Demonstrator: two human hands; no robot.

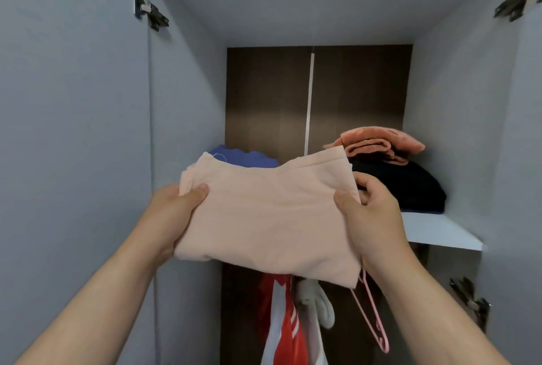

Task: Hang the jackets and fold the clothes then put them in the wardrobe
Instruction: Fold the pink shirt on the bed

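Note:
A folded pale peach garment (269, 212) is held flat in front of the open wardrobe, level with its white shelf (440, 231). My left hand (173, 212) grips its left edge, thumb on top. My right hand (372, 218) grips its right edge, thumb on top and fingers curled beneath. On the shelf lie a folded blue garment (249, 157) at the back left, and a black folded pile (410, 185) with an orange-pink folded cloth (378, 143) on top at the right. Below the shelf hangs a red and white jacket (281, 323).
The wardrobe doors (73, 129) stand open on both sides, with metal hinges (152, 12) sticking out. A pink hanger (372, 317) and a white garment (319, 303) hang under the shelf. The wardrobe back panel (269, 100) is dark brown.

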